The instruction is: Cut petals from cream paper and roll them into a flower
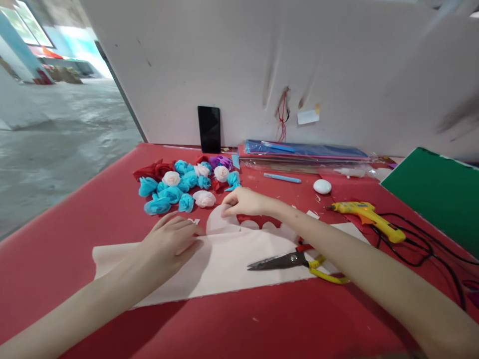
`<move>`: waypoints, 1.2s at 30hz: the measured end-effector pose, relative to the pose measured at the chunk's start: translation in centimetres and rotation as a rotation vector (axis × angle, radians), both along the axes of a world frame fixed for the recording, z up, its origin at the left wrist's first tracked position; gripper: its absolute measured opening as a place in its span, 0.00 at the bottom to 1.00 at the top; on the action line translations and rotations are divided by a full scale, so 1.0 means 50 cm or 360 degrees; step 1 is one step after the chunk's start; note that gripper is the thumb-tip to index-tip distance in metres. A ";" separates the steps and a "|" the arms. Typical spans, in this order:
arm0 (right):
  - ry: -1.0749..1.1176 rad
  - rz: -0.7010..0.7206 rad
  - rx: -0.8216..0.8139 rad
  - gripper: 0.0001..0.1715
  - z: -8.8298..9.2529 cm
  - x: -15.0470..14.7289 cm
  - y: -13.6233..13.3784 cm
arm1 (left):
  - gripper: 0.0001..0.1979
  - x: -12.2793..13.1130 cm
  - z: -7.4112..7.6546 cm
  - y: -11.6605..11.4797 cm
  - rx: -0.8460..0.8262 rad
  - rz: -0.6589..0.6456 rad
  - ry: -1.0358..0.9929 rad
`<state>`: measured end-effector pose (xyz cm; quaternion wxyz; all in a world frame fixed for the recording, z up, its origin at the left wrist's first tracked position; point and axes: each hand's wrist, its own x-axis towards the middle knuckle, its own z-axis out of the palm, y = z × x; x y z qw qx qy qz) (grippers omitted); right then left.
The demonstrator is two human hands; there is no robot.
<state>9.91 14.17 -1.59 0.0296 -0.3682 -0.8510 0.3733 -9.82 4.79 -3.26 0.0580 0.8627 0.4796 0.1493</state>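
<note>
A long pale pink sheet [220, 269], of thin paper or cloth, lies across the red table. My right hand [245, 202] pinches the top of a rounded pale pink petal piece [220, 222] at the sheet's far edge. Beside it, my left hand [174, 242] rests palm down on the sheet, its fingers stretched out towards the same piece. Several smaller round petals [269, 228] lie along the far edge, partly under my right forearm. Scissors [292, 260] with yellow and red handles lie on the sheet, their handles partly hidden by that forearm.
Blue, pink, red and purple handmade flowers [183, 184] are heaped at the back left. A black phone [209, 129] leans on the wall. Wrapped sheets [307, 154], a blue pen [282, 178], a white egg-shaped object [322, 187], a corded yellow glue gun [368, 219] and a green board [437, 194] lie rightward.
</note>
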 end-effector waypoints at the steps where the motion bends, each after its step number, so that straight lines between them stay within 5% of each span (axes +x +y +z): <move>1: 0.0007 0.0007 0.0013 0.11 0.000 -0.004 0.000 | 0.13 -0.001 0.002 0.000 -0.0012 0.0017 -0.0015; 18: -0.0048 0.0028 0.0022 0.11 -0.003 -0.005 -0.008 | 0.12 -0.008 0.013 0.004 -0.0001 0.0072 -0.0033; 27: 0.0226 -0.0443 0.0351 0.10 0.021 0.000 -0.022 | 0.12 -0.032 0.033 0.010 0.0031 0.0168 -0.0274; 32: 0.0428 -0.0610 0.0418 0.13 0.045 0.041 -0.066 | 0.12 -0.031 0.029 0.010 -0.0073 0.0171 -0.0234; 36: 0.0598 -0.0673 0.0307 0.10 0.066 0.078 -0.158 | 0.11 -0.014 0.044 -0.002 -0.0156 0.0145 -0.0420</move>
